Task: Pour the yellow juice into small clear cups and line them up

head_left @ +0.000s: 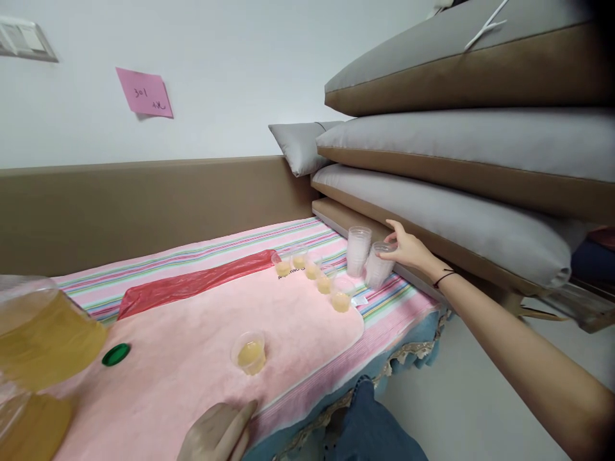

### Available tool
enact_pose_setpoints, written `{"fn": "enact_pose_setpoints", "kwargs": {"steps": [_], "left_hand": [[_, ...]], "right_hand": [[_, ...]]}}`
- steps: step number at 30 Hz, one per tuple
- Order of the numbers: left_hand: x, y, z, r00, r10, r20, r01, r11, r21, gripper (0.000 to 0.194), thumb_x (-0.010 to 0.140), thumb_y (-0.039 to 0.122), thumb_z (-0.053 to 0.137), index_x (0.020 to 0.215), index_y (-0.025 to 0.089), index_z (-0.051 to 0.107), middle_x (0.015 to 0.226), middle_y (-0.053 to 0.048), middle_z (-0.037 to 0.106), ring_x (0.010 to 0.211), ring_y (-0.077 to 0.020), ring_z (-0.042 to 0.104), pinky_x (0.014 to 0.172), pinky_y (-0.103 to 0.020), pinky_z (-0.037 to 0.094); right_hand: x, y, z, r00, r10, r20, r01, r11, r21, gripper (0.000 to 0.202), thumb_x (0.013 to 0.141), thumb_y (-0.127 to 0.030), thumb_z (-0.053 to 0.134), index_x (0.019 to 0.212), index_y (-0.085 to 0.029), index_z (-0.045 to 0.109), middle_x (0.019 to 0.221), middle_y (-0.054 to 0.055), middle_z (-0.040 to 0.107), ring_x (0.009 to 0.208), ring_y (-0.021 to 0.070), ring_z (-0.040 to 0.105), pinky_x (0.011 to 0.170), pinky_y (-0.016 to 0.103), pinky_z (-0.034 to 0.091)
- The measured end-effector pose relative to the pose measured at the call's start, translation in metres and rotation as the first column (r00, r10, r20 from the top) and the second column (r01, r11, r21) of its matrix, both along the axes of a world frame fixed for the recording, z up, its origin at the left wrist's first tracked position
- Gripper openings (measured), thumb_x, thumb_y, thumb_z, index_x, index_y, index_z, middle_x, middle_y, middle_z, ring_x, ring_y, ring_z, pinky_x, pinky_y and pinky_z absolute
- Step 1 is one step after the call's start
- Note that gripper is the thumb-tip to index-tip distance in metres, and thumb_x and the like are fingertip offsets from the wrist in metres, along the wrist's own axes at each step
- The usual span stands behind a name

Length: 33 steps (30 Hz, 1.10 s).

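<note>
Right hand (406, 248): our fingers spread around the rim of the nested plastic cups (377, 272), likely stacked for easy access. Left hand (216, 434): fingers together on pink mat (177, 358), near filled cup (251, 356).

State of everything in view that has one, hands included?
Left hand: on pink mat, holding no cup
Right hand: fingers at right cup stack's rim
Right cup stack, left cup stack: nested
Near cup: part filled, uncovered
Five-cup row: part filled
Green lid: lying loose
Red plastic: flattened
Left-edge containers: holding yellow liquid
</note>
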<state>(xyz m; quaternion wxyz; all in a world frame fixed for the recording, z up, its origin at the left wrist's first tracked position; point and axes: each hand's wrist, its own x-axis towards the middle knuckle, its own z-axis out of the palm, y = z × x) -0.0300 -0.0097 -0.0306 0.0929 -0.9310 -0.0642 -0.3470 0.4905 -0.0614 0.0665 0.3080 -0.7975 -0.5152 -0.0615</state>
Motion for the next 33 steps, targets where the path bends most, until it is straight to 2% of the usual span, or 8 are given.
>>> {"fn": "enact_pose_setpoints", "kwargs": {"steps": [8,17,20,24,27,29,31,33], "left_hand": [[0.002,-0.003,0.002,0.999,0.011,0.044,-0.011,1.000,0.002,0.024,0.090,0.010,0.039,0.107,0.011,0.056,0.064,-0.003,0.064,0.055,-0.0116,0.058,0.056,-0.022,0.047],[-0.004,-0.002,0.000,0.999,0.033,0.034,-0.034,0.999,0.007,0.024,0.090,0.010,0.039,0.108,0.013,0.055,0.062,-0.001,0.063,0.053,-0.0115,0.057,0.054,-0.023,0.045],[-0.006,-0.003,0.004,0.998,0.046,0.040,-0.047,0.999,0.011,0.024,0.090,0.011,0.039,0.108,0.014,0.055,0.061,-0.001,0.063,0.053,-0.0111,0.057,0.054,-0.022,0.046],[-0.010,-0.001,0.009,0.995,0.076,0.058,-0.077,0.997,0.004,0.023,0.090,0.012,0.041,0.107,0.016,0.056,0.061,0.000,0.062,0.054,-0.0106,0.058,0.054,-0.021,0.046],[-0.014,0.003,0.007,0.988,0.127,0.089,-0.125,0.992,-0.022,0.022,0.089,0.012,0.045,0.108,0.016,0.056,0.066,0.000,0.064,0.060,-0.0115,0.060,0.059,-0.022,0.048],[-0.016,0.006,0.005,0.977,0.189,0.101,-0.180,0.979,-0.093,0.021,0.089,0.013,0.046,0.107,0.017,0.056,0.074,-0.002,0.067,0.069,-0.0131,0.063,0.065,-0.024,0.050],[-0.016,0.007,0.004,0.963,0.253,0.088,-0.229,0.947,-0.226,0.021,0.089,0.015,0.047,0.107,0.018,0.056,0.088,-0.005,0.068,0.082,-0.0154,0.065,0.074,-0.027,0.052],[-0.014,0.006,0.005,0.948,0.307,0.080,-0.255,0.886,-0.387,0.023,0.089,0.021,0.048,0.110,0.019,0.055,0.101,-0.007,0.067,0.095,-0.0180,0.064,0.082,-0.031,0.051]], "right_hand": [[-0.009,0.006,0.009,1.000,0.001,-0.005,-0.001,0.998,-0.056,0.099,0.065,-0.039,0.072,0.146,-0.015,0.019,0.097,0.007,0.067,0.084,0.0240,0.066,0.074,0.032,0.051],[-0.010,0.009,0.026,0.999,-0.031,0.007,0.032,0.992,-0.118,0.103,0.063,-0.038,0.073,0.147,-0.012,0.018,0.096,0.009,0.066,0.079,0.0244,0.065,0.070,0.033,0.051],[-0.011,0.008,0.039,1.000,-0.024,0.013,0.025,0.995,-0.094,0.103,0.064,-0.038,0.072,0.147,-0.012,0.018,0.099,0.009,0.066,0.079,0.0241,0.066,0.071,0.033,0.052],[-0.020,0.001,0.071,0.999,0.007,0.049,-0.005,0.999,-0.045,0.103,0.064,-0.036,0.073,0.148,-0.015,0.016,0.100,0.008,0.066,0.085,0.0255,0.065,0.076,0.035,0.052],[-0.044,-0.006,0.096,0.992,0.086,0.088,-0.085,0.996,-0.019,0.107,0.063,-0.034,0.075,0.149,-0.019,0.013,0.102,0.007,0.065,0.089,0.0262,0.064,0.080,0.037,0.051],[-0.074,-0.008,0.106,0.972,0.212,0.103,-0.214,0.977,0.012,0.108,0.062,-0.032,0.076,0.150,-0.021,0.013,0.103,0.007,0.065,0.093,0.0272,0.064,0.084,0.040,0.051],[-0.114,-0.008,0.107,0.924,0.376,0.072,-0.380,0.924,0.037,0.108,0.063,-0.033,0.077,0.150,-0.024,0.013,0.105,0.007,0.064,0.098,0.0278,0.063,0.089,0.042,0.050],[-0.161,-0.007,0.099,0.829,0.559,0.005,-0.559,0.829,0.033,0.107,0.063,-0.031,0.078,0.149,-0.027,0.015,0.109,0.006,0.063,0.104,0.0274,0.061,0.094,0.043,0.047]]}}
